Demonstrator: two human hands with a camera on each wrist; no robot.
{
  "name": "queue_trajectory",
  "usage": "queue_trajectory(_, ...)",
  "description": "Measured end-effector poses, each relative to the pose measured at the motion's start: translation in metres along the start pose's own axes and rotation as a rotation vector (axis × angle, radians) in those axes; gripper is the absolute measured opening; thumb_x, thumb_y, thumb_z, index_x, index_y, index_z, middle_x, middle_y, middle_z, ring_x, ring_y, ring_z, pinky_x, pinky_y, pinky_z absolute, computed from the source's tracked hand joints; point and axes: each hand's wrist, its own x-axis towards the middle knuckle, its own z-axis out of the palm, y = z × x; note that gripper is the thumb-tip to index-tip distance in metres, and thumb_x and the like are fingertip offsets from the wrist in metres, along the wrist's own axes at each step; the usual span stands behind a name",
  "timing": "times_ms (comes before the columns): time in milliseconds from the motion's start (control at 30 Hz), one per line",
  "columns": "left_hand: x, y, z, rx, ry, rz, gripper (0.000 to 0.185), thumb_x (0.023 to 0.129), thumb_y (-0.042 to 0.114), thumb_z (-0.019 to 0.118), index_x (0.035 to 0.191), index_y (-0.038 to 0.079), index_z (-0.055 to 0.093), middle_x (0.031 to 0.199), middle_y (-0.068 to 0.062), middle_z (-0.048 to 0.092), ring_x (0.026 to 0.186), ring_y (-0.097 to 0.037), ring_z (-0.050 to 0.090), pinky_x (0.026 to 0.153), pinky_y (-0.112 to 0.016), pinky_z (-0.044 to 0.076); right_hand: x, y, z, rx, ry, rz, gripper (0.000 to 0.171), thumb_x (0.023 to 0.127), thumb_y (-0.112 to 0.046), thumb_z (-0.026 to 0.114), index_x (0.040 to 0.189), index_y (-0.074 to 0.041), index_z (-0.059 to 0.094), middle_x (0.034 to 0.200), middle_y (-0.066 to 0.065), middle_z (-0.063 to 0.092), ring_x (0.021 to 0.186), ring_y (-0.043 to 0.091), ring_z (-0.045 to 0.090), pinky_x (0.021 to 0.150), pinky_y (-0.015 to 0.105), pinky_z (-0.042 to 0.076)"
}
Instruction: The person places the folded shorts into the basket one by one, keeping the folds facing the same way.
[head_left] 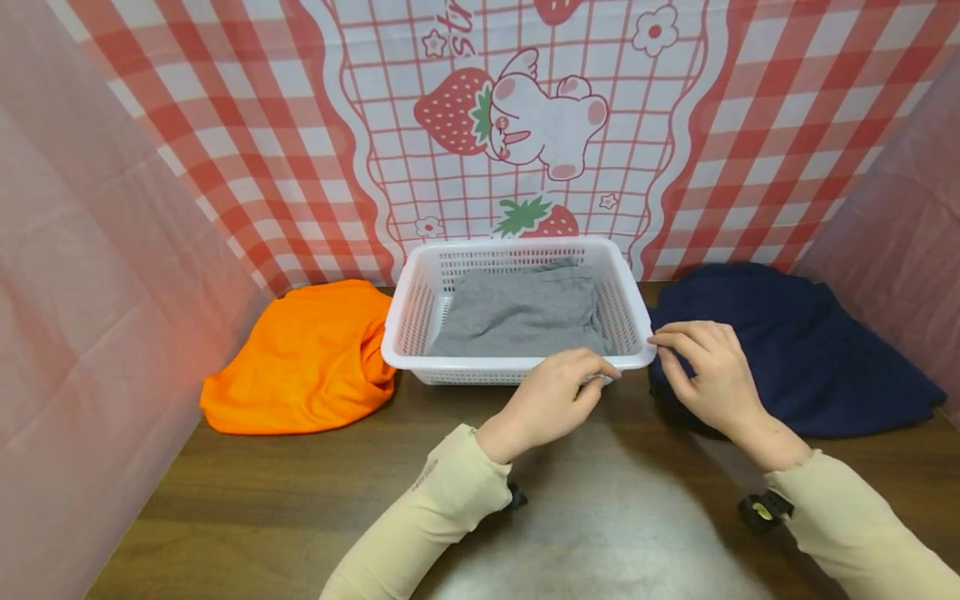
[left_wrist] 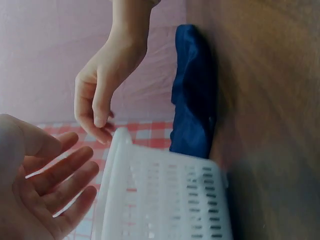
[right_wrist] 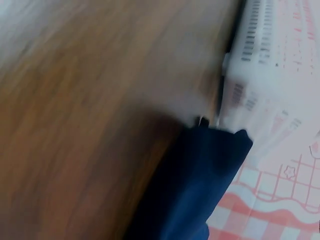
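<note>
Lying crumpled left of the white basket (head_left: 517, 362), an orange garment (head_left: 303, 358) rests on the counter (head_left: 300, 500). A folded grey garment (head_left: 517, 312) sits inside the basket. At its near rim the left hand (head_left: 551, 400) hovers with relaxed, unclenched fingers, holding nothing. The right hand (head_left: 708, 367) pinches lightly at the rim's right corner, seemingly steadying it. Right of the basket lies a navy garment (head_left: 810, 350).

An orange garment (head_left: 300, 358) lies crumpled on the wooden tabletop (head_left: 600, 517), well to the left of the fingers. Beyond them hangs a red-checked backdrop (head_left: 247, 150) printed with a strawberry (head_left: 450, 110) and a white bunny (head_left: 547, 121). Pink sheeting (head_left: 82, 317) lines both sides.
</note>
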Motion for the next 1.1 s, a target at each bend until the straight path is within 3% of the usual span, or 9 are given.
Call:
queue_trajectory(167,-0.001,0.01,0.01,0.023,-0.046,0.035,0.024,0.092,0.014,0.045,0.105,0.019,0.064,0.101,0.01,0.062,0.084,0.002,0.051,0.077,-0.011,0.04,-0.006,0.009,-0.009,-0.085,0.014,-0.044,0.035,0.09,-0.027,0.043,0.085,-0.003,0.068,0.089,0.012,0.064,0.085,0.033,0.053,0.074,0.048,0.033)
queue_trajectory(333,-0.003,0.018,0.025,0.051,-0.097,0.029,0.024,0.091,0.015,0.047,0.106,0.02,0.064,0.103,0.011,0.063,0.093,0.001,0.055,0.083,-0.011,0.041,-0.015,0.019,-0.018,-0.126,0.003,-0.022,0.038,0.091,-0.031,0.041,0.088,-0.004,0.068,0.087,0.012,0.066,0.085,0.031,0.054,0.076,0.05,0.032)
queue_trajectory(600,-0.001,0.025,0.038,0.171,-0.298,0.024,0.031,0.093,0.025,0.046,0.122,0.023,0.056,0.116,0.011,0.058,0.105,-0.003,0.054,0.088,-0.016,0.041,-0.024,0.03,-0.03,-0.164,-0.018,0.022,0.042,0.091,-0.035,0.04,0.091,-0.004,0.068,0.082,0.014,0.066,0.082,0.032,0.055,0.077,0.049,0.035)
queue_trajectory(900,0.006,0.033,0.054,0.121,-0.349,-0.092,0.041,0.093,0.029,0.046,0.132,0.018,0.047,0.132,0.007,0.049,0.119,-0.005,0.046,0.097,-0.017,0.036,-0.032,0.039,-0.041,-0.263,-0.112,0.253,0.024,0.078,-0.015,0.06,0.098,-0.003,0.066,0.088,0.02,0.066,0.079,0.036,0.056,0.067,0.049,0.042)
queue_trajectory(1100,0.005,0.034,0.059,0.034,-0.343,-0.166,0.045,0.092,0.03,0.047,0.135,0.017,0.043,0.134,0.006,0.047,0.122,-0.005,0.043,0.098,-0.017,0.035,-0.037,0.047,-0.05,-0.283,-0.281,0.417,0.03,0.083,-0.017,0.06,0.108,-0.001,0.06,0.103,0.025,0.06,0.089,0.042,0.053,0.073,0.055,0.039)
